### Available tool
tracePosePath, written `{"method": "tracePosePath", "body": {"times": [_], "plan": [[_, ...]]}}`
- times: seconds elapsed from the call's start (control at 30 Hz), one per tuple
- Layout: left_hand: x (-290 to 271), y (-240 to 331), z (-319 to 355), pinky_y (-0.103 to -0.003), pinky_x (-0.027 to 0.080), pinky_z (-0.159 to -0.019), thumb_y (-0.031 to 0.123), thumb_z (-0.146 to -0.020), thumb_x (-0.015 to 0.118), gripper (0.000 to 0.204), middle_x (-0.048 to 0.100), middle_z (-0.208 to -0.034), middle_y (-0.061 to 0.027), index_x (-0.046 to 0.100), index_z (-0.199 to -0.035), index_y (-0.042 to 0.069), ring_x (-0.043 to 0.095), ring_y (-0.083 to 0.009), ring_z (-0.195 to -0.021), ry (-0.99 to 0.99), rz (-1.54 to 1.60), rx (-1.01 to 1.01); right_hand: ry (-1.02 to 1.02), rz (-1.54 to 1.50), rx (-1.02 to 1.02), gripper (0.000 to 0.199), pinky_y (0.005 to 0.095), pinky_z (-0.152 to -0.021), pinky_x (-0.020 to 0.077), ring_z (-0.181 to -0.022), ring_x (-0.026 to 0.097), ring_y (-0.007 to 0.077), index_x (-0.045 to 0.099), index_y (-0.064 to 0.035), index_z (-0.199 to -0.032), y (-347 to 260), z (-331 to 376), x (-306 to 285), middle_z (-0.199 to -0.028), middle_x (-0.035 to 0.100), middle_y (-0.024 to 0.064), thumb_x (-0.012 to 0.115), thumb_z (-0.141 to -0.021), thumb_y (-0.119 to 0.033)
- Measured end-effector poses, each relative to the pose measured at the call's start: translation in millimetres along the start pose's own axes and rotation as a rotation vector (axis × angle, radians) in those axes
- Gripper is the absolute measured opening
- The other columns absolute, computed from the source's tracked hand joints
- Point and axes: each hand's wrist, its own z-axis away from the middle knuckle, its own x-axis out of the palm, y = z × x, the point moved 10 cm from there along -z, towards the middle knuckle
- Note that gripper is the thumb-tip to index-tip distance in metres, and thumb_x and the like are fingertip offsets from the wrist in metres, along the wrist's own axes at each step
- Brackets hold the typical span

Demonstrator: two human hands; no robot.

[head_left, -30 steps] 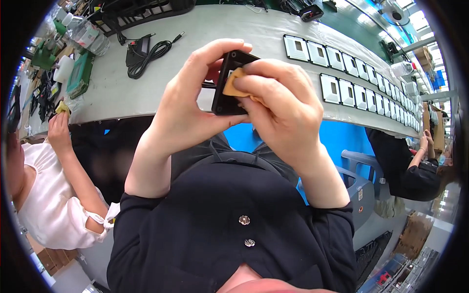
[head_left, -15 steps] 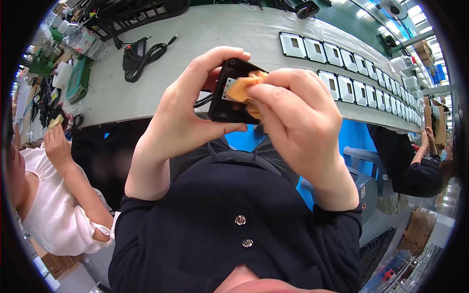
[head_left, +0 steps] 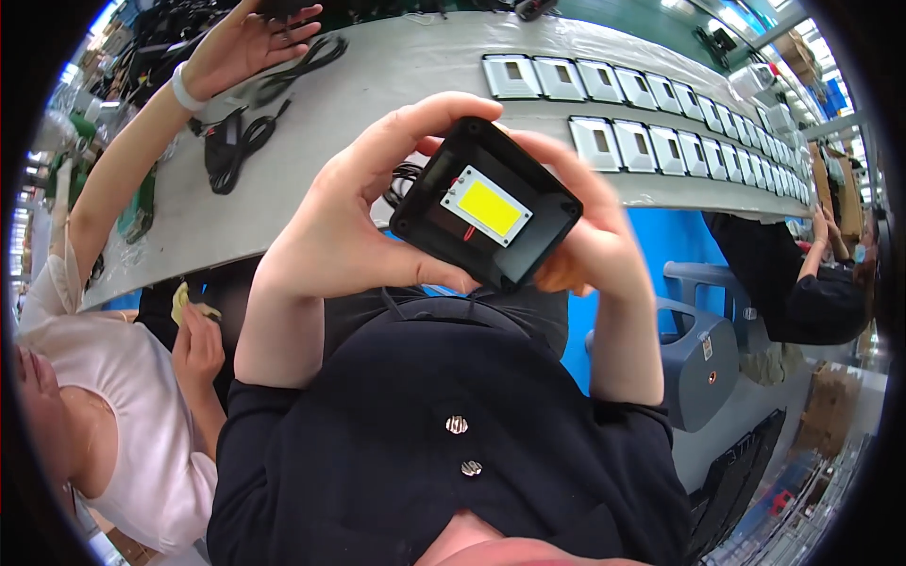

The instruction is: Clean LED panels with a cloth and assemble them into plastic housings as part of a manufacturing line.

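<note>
Between both hands, in front of my chest, a square black lamp housing (head_left: 550, 234) is tilted with its open face toward me. Inside sits a white-edged LED panel (head_left: 494, 208) with a yellow centre and short red wires. My left hand (head_left: 354, 212) grips the housing's left side, thumb along the lower edge and fingers over the top. On the opposite side my right hand (head_left: 596, 222) holds it, fingers partly behind it. An orange-tan patch under the right fingers may be the cloth; I cannot tell. A black cable (head_left: 404, 179) shows behind the left hand.
Two rows of black-rimmed white frames (head_left: 596, 143) line the table (head_left: 396, 71) at right. A black adapter with cable (head_left: 226, 149) lies at left. A co-worker's arm (head_left: 123, 156) reaches over the table there; their other hand (head_left: 196, 344) holds a yellowish cloth. A grey-blue stool (head_left: 694, 349) stands at right.
My right hand has moved from inside the housing, where it held an orange-tan cloth, to its right side. The housing has turned, baring the yellow panel. The co-worker's arm now reaches across the table.
</note>
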Motion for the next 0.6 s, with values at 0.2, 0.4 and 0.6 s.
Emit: {"method": "tracePosePath", "body": {"times": [0.2, 0.4, 0.6], "plan": [[31, -10, -32, -0.033, 0.039, -0.105, 0.019, -0.052, 0.095, 0.110, 0.050, -0.133, -0.0182, 0.034, -0.141, -0.005, 0.049, -0.0222, -0.125, -0.106, 0.157, 0.042, -0.141, -0.480, 0.153, 0.070, 0.0395, -0.095, 0.0522, -0.117, 0.058, 0.0263, 0.039, -0.0040, -0.141, 51, 10, -5, -0.137, 0.050, 0.0140, 0.074, -0.082, -0.016], [44, -68, -67, -0.040, 0.022, -0.113, 0.044, -0.059, 0.089, 0.125, 0.028, -0.152, -0.0165, 0.015, -0.152, 0.005, 0.028, -0.0273, -0.141, -0.162, 0.157, -0.058, 0.159, -0.765, -0.046, 0.047, 0.0452, -0.094, 0.0522, -0.113, 0.059, 0.0342, 0.044, 0.0011, -0.135, 56, 48, -91, -0.129, 0.054, 0.0216, 0.051, -0.096, -0.023], [13, -187, -119, -0.039, 0.027, -0.115, 0.044, -0.069, 0.078, 0.109, 0.030, -0.149, -0.0238, 0.017, -0.150, 0.004, 0.027, -0.0350, -0.141, 0.057, -0.676, -0.218, 0.144, -0.865, -0.145, 0.048, 0.0443, -0.087, 0.0565, -0.108, 0.063, 0.0336, 0.048, -0.0043, -0.136, 24, 54, -104, -0.129, 0.057, 0.0196, 0.055, -0.095, -0.027]]}}
